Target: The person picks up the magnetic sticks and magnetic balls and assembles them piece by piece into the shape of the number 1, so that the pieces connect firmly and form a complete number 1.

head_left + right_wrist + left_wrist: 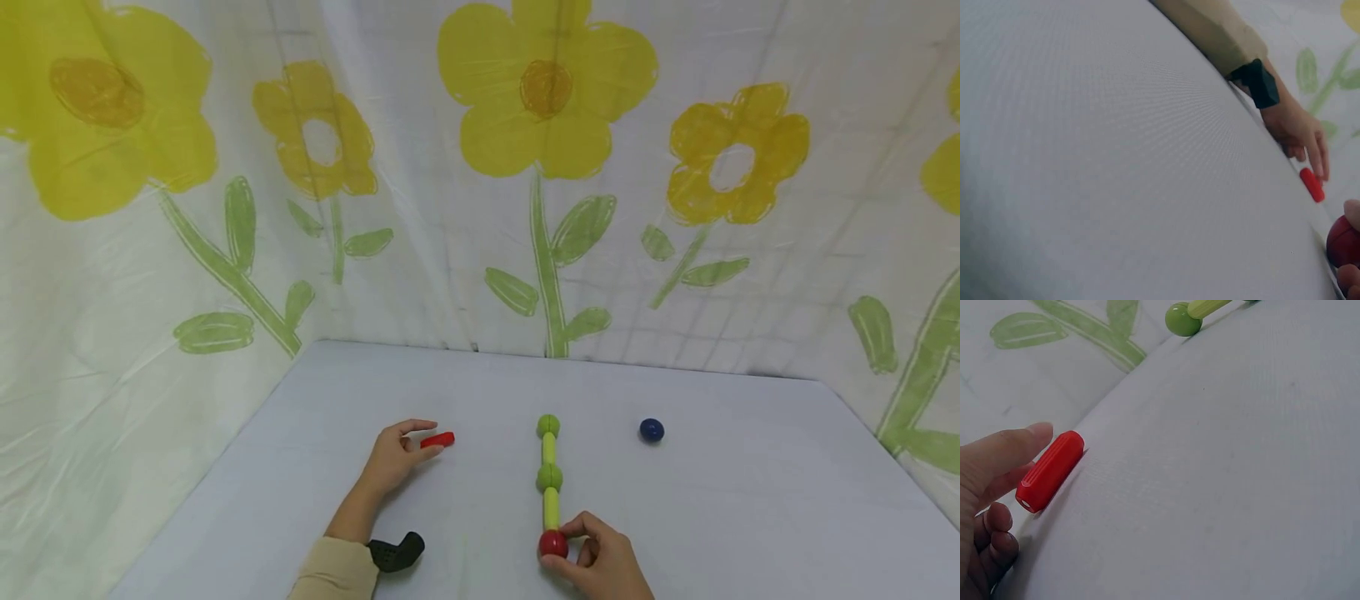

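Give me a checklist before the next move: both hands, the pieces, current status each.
1. Right hand holding the red ball: ok, thumb and index finger on it.
2. Near light-green rod seated in the red ball: cannot tell; they meet, but the joint is too small to judge.
3. Far green ball to red ball in line: ok, roughly straight.
4. Left hand gripping the red rod: cannot tell; thumb and fingers are around it, contact unclear.
5. Red rod joined to the row: not ok, apart on its left.
6. Blue ball clear of both hands: ok.
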Available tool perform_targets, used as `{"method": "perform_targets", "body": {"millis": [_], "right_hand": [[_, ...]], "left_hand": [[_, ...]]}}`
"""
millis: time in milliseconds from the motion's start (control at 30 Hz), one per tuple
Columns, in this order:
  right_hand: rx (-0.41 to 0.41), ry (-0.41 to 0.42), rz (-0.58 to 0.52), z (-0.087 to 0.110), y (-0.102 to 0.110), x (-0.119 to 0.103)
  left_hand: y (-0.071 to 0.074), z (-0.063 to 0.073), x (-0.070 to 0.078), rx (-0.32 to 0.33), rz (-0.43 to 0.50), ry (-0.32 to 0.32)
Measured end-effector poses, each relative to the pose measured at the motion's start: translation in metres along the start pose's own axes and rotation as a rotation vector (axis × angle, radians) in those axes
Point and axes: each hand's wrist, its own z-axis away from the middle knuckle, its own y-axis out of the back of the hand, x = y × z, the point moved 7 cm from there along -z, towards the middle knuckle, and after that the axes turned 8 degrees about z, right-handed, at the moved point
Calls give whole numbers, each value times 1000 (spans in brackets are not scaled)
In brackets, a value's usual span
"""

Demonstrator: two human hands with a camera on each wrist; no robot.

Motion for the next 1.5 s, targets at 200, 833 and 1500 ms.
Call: {"method": "perform_targets", "body": {"millis": [200,833,1500], "right_hand": [[2,2,1,0,0,1],[-22,-17,-1,-1,-2,1],[-44,-12,13,-2,-1,3]], "left_hand": [[-2,0,-1,6,-37,-4],[-3,5,7,35,-177,-94],[-7,5,9,37,-219,-115]]}}
